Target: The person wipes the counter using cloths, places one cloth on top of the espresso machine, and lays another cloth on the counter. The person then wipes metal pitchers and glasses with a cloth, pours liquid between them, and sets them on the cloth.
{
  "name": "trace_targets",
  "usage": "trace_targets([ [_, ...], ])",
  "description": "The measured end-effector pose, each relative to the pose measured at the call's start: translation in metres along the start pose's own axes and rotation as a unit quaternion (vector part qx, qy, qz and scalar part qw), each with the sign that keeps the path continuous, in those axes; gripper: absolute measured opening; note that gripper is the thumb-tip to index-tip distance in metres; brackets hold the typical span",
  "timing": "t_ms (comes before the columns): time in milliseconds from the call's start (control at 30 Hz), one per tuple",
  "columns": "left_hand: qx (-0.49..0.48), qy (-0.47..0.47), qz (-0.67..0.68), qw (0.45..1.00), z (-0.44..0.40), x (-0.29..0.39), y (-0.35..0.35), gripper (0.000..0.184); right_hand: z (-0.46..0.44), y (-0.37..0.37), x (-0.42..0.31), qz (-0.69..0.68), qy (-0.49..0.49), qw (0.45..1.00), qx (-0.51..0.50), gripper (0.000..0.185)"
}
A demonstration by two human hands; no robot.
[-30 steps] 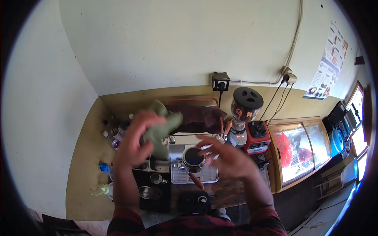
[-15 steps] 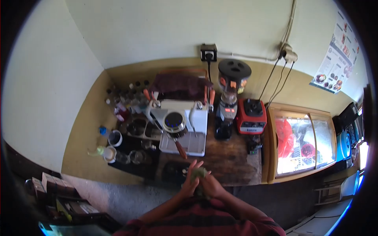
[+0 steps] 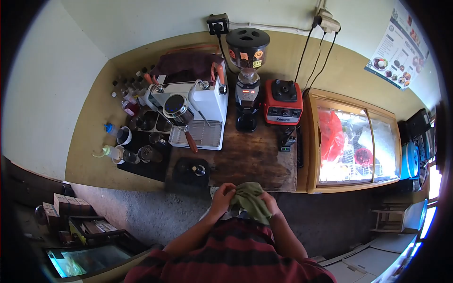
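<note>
A green cloth hangs spread between my two hands, close to my body and just below the counter's front edge. My left hand pinches its left side with closed fingers. On the other side my right hand grips the cloth's edge, its fingers partly hidden by the fabric. Beyond them on the counter, a tamper lies on a black mat. The white espresso machine stands further back, with a wooden-handled portafilter fitted and pointing toward me.
Right of the machine stand a coffee grinder, a red blender and a wood-framed glass case. Pitchers, bottles and a squeeze bottle crowd the left. Boxes sit low at left.
The cloth was bunched between my hands; now it is opened out and held by both sides. My hands have moved apart, and the view has shifted so the counter appears higher.
</note>
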State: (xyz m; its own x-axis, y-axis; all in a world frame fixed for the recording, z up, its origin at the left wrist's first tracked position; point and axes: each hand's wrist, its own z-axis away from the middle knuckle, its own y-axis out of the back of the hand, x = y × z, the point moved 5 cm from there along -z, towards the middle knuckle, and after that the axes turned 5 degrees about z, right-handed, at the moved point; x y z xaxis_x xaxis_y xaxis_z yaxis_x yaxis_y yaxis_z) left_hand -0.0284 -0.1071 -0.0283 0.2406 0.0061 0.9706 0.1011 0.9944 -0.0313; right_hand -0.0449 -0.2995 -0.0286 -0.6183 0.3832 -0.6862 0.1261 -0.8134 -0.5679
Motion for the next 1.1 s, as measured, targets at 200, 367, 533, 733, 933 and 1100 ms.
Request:
trace_targets([
  [200,-0.097,-0.12,-0.089,0.984,0.018,-0.036,-0.048,0.045,0.001,-0.023,0.014,0.276,0.172,0.945,-0.014,0.054],
  [367,-0.184,-0.261,-0.286,0.903,0.032,0.02,-0.058,0.036,-0.021,0.043,0.008,0.023,0.102,0.979,0.177,0.036],
  [533,-0.071,0.027,0.043,0.996,0.03,0.007,-0.032,0.042,0.008,0.024,-0.015,0.306,0.069,0.95,0.004,0.043],
  [733,-0.072,0.167,0.178,0.967,-0.013,-0.03,0.003,0.029,0.02,-0.008,-0.034,0.463,0.077,0.883,-0.011,0.031],
  [933,0.124,-0.091,0.064,0.986,-0.001,0.019,0.032,0.023,0.019,0.002,-0.037,0.624,0.162,0.764,-0.028,0.043],
  [1100,0.177,-0.167,0.038,0.969,0.013,0.057,0.024,0.019,0.016,0.014,-0.028,0.664,0.071,0.738,-0.093,0.047],
])
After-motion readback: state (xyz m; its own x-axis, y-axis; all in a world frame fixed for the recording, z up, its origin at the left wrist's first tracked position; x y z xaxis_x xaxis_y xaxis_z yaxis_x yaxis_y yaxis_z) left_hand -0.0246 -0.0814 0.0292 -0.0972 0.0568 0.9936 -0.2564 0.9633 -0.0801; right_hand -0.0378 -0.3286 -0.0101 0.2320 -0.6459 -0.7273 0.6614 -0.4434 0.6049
